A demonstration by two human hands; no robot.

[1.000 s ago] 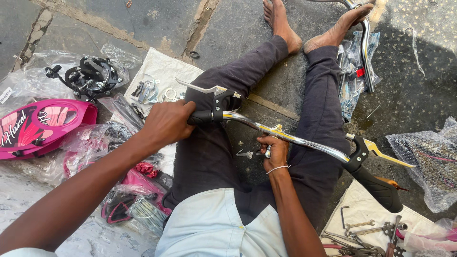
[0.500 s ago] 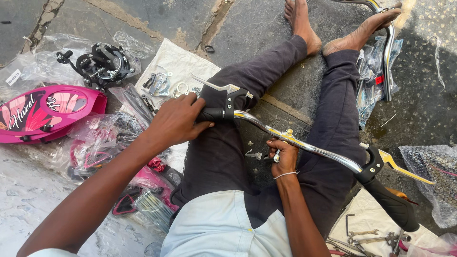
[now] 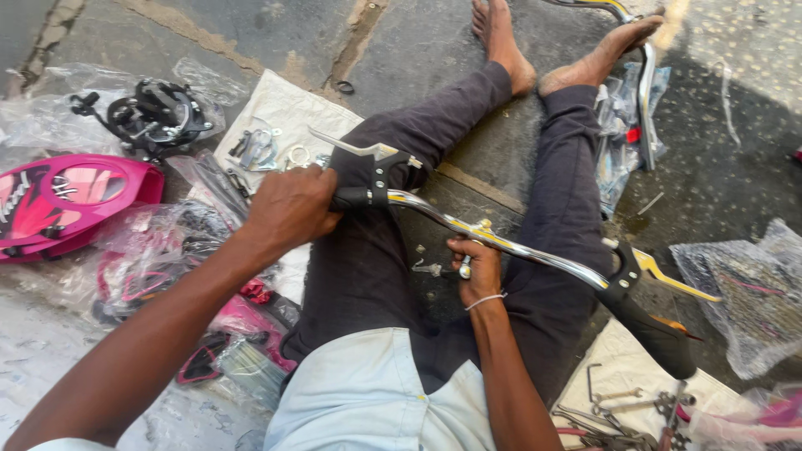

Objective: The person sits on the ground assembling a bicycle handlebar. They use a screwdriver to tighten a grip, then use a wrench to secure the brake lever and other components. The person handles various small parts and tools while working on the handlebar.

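I sit on the ground with legs stretched out, a chrome bicycle handlebar (image 3: 535, 250) lying across my lap. My left hand (image 3: 288, 205) is wrapped around its left black grip, just beside the silver brake lever (image 3: 355, 149). My right hand (image 3: 474, 271) is under the bar's middle, fingers closed on a small metal bolt or tool at the clamp. The right black grip (image 3: 660, 334) and its brake lever (image 3: 672, 284) stick out over my right thigh.
A pink plastic bike part (image 3: 58, 200) and black parts in plastic bags (image 3: 154, 117) lie at left. Loose nuts and rings rest on a white sheet (image 3: 271, 150). Wrenches (image 3: 618, 409) lie at lower right, more bagged parts (image 3: 752, 301) at right.
The view has shifted slightly; the handlebar sits a little lower across my lap. My left hand stays on the left grip and my right hand stays under the bar's centre.
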